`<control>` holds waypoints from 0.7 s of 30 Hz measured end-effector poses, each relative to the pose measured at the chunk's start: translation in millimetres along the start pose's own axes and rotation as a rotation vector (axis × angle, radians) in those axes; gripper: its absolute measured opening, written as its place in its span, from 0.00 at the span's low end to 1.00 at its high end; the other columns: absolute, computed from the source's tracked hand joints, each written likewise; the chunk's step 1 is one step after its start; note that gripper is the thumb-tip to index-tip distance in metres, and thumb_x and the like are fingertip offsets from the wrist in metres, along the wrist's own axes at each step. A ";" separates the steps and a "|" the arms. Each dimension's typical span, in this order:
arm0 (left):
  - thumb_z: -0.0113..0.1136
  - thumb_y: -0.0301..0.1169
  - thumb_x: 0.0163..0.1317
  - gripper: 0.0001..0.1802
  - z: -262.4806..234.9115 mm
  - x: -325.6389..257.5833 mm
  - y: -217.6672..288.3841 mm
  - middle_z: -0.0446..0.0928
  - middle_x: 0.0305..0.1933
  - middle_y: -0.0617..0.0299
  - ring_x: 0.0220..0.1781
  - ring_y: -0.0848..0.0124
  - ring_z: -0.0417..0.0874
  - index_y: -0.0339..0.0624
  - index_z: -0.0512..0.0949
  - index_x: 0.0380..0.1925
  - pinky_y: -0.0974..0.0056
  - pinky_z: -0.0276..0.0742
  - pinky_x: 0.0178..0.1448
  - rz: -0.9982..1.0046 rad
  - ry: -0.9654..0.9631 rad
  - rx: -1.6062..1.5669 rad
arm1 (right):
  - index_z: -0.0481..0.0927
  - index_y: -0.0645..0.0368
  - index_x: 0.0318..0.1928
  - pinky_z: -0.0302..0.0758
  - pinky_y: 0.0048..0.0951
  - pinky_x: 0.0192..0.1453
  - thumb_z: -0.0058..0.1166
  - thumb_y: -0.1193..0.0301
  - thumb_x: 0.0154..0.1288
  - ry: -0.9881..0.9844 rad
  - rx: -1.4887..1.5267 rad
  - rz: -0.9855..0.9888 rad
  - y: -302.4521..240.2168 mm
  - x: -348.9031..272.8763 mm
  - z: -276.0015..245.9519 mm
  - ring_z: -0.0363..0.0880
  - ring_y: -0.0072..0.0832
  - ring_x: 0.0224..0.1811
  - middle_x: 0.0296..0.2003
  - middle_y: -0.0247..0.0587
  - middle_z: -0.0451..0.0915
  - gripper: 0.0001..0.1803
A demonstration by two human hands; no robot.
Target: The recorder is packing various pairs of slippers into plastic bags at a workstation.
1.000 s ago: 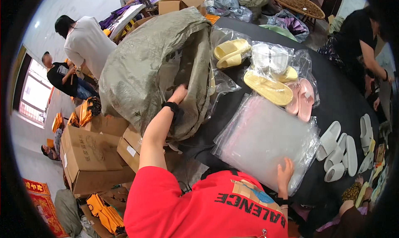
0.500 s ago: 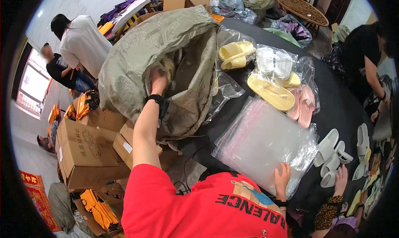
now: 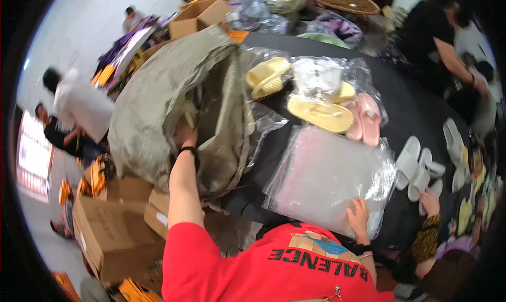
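Head-worn view, downward, apparently close

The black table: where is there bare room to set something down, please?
Widest on the black table: between the pink slides and pale slides. A narrow strip separates the sack from the clear plastic bags. Crowded: the middle, around the yellow slides.

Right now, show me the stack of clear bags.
In the head view, the stack lies right of centre on the black table, under the right hand, just below the pink slippers.
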State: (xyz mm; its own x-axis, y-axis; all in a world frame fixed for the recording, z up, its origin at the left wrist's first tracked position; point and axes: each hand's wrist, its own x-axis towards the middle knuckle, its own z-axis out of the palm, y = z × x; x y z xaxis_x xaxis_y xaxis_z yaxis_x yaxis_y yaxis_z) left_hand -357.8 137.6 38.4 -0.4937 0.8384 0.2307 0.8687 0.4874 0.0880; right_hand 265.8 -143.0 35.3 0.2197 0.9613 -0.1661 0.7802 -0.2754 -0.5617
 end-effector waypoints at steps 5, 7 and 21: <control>0.52 0.36 0.54 0.18 -13.1 11.3 -18.4 0.76 0.40 0.36 0.43 0.44 0.77 0.30 0.78 0.34 0.48 0.71 0.47 -0.131 -0.032 -0.294 | 0.73 0.58 0.51 0.53 0.44 0.65 0.55 0.68 0.53 0.016 -0.037 -0.037 -1.8 -0.5 -1.4 0.59 0.45 0.62 0.60 0.49 0.63 0.22; 0.51 0.36 0.53 0.20 -42.1 12.2 17.4 0.74 0.40 0.33 0.43 0.41 0.75 0.25 0.75 0.35 0.48 0.69 0.46 -0.137 -0.098 -0.435 | 0.73 0.58 0.50 0.55 0.43 0.64 0.55 0.69 0.52 0.047 -0.083 -0.017 0.1 -1.9 -3.1 0.60 0.46 0.61 0.59 0.49 0.63 0.22; 0.45 0.36 0.64 0.20 -192.7 -16.0 38.8 0.72 0.53 0.47 0.55 0.56 0.72 0.33 0.71 0.50 0.59 0.65 0.59 0.390 0.304 -0.493 | 0.72 0.59 0.51 0.50 0.44 0.67 0.55 0.67 0.53 -0.029 -0.032 -0.048 -6.8 6.9 0.9 0.55 0.46 0.64 0.60 0.50 0.61 0.23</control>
State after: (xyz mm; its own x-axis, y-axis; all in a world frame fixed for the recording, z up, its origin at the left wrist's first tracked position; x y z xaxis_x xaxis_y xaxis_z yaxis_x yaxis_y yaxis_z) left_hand -308.7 96.1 224.9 -0.1715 0.7892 0.5896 0.9323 -0.0635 0.3562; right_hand 261.5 -134.5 37.2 0.1647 0.9728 -0.1628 0.8082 -0.2277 -0.5431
